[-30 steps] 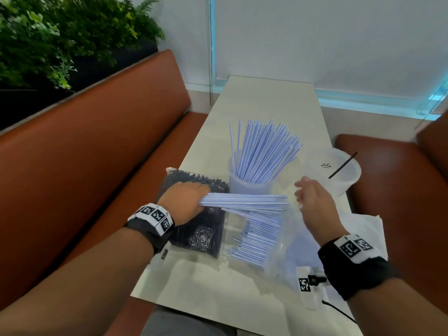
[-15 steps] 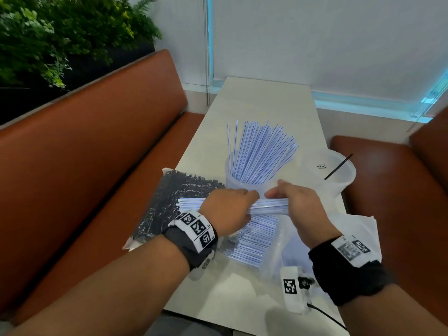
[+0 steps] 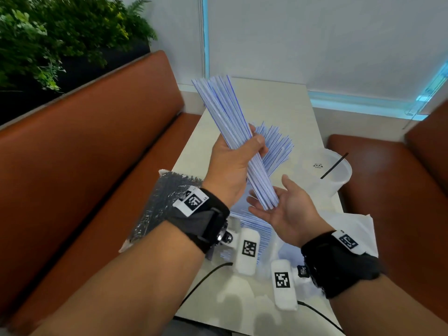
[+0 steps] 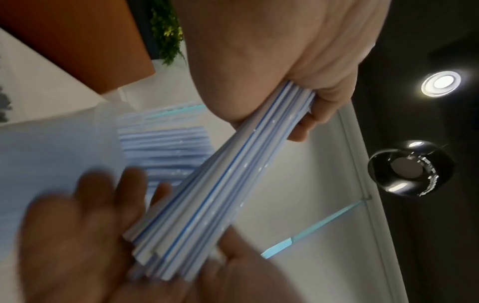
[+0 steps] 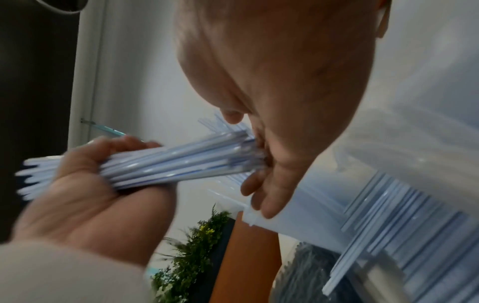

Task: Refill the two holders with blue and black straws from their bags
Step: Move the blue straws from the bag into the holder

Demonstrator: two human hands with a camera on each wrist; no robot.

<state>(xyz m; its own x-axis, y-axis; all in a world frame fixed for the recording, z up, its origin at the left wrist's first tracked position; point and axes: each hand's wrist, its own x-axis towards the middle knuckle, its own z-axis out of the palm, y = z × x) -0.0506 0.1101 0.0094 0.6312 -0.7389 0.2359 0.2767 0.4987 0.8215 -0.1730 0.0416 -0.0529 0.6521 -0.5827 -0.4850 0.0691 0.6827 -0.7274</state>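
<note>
My left hand grips a bundle of blue-striped straws around its middle and holds it up, tilted to the left. The bundle's lower ends rest on the palm of my right hand, which lies open and palm up beneath them. The left wrist view shows the bundle running from my fist down onto that palm. Behind the hands stands a holder full of blue straws. To its right, a translucent holder contains one black straw. The blue straw bag lies under my hands.
A bag of black straws lies at the table's left edge beside my left wrist. Orange bench seats flank the pale table on both sides. Crumpled clear plastic lies at the right. Cables cross the near table edge.
My left hand has lifted the bundle from lying level over the bag to a raised tilt. My right hand has let go of its side and now lies open under the lower ends.
</note>
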